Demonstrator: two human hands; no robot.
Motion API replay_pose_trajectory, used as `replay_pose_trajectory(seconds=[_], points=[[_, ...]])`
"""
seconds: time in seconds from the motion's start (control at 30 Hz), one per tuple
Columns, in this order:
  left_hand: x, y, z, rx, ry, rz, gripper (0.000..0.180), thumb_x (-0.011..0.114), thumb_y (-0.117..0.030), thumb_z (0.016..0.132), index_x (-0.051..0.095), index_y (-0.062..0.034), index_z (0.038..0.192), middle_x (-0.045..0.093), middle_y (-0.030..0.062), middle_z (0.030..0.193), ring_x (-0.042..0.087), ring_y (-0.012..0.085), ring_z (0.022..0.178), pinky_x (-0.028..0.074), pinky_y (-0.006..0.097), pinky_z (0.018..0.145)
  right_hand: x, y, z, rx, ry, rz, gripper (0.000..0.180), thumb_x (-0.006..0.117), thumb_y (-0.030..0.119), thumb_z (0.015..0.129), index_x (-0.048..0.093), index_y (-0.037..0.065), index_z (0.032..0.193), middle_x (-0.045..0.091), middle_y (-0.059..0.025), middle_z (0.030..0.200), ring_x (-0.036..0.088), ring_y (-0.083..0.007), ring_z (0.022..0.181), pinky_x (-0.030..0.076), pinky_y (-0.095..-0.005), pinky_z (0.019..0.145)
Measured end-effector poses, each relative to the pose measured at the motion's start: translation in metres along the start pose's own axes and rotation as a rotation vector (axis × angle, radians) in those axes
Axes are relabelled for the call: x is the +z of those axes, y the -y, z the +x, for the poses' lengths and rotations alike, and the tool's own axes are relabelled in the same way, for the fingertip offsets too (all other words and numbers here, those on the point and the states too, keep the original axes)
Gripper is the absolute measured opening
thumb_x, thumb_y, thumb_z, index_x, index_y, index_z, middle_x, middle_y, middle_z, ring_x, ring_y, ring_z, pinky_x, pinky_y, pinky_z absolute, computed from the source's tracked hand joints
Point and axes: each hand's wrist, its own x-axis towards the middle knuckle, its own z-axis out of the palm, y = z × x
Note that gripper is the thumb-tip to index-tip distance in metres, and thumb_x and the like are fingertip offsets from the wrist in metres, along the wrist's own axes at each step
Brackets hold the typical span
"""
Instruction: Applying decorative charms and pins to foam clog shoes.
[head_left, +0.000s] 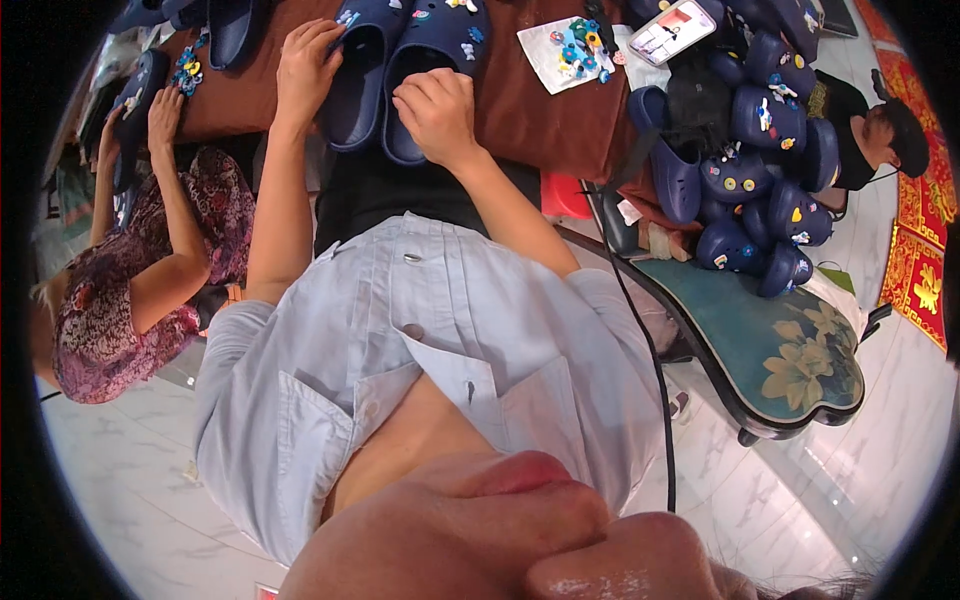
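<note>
A pair of navy clogs lies side by side on the brown-covered table in front of me, toes pointing away, with small coloured charms on their uppers. My left hand [308, 70] is at the outer side of the left clog [352, 95], its fingers bent and closed against the upper's edge beside a charm. Over the opening of the right clog [440, 52] my right hand [438, 110] rests with curled fingers. Whether something small sits in those fingers is hidden.
A white sheet with loose charms [572, 55] and a lit phone [672, 32] lie to the right. Beyond them rises a heap of navy clogs [768, 118]. A green flower-patterned stool [770, 335] stands below. At left a person in patterned clothes [130, 310] holds another clog [140, 105].
</note>
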Motion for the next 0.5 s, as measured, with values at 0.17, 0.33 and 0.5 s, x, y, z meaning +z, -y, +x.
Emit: replay_pose_trajectory(seconds=[0.17, 0.33, 0.5], points=[[0.008, -0.003, -0.008, -0.069, -0.044, -0.001, 0.032, 0.069, -0.004, 0.08, 0.07, -0.0074, 0.112, 0.067, 0.0088, 0.116, 0.059, 0.0286, 0.113, 0.047, 0.039, 0.097, 0.004, -0.003, -0.001, -0.037, -0.036, 0.025, 0.009, 0.071, 0.014, 0.074, 0.067, 0.011, 0.081, 0.063, 0.0004, 0.088, 0.057, -0.0204, 0.089, 0.039, -0.0375, 0.079], [0.016, -0.004, -0.009, -0.047, -0.127, 0.056, 0.026, 0.068, -0.006, 0.083, 0.07, -0.0073, 0.109, 0.069, 0.0088, 0.112, 0.062, 0.0292, 0.108, 0.048, 0.039, 0.094, 0.007, -0.004, -0.002, -0.054, -0.061, 0.009, 0.009, 0.071, 0.017, 0.074, 0.067, 0.012, 0.081, 0.063, 0.0006, 0.087, 0.056, -0.0204, 0.089, 0.039, -0.0374, 0.08], [0.022, -0.006, -0.008, -0.058, -0.215, 0.117, 0.021, 0.068, -0.008, 0.083, 0.071, -0.0078, 0.105, 0.069, 0.0073, 0.11, 0.063, 0.0277, 0.105, 0.049, 0.037, 0.09, 0.009, -0.006, -0.004, -0.072, -0.081, 0.017, 0.008, 0.071, 0.017, 0.075, 0.067, 0.012, 0.08, 0.063, 0.0002, 0.085, 0.056, -0.0206, 0.089, 0.039, -0.0378, 0.081]])
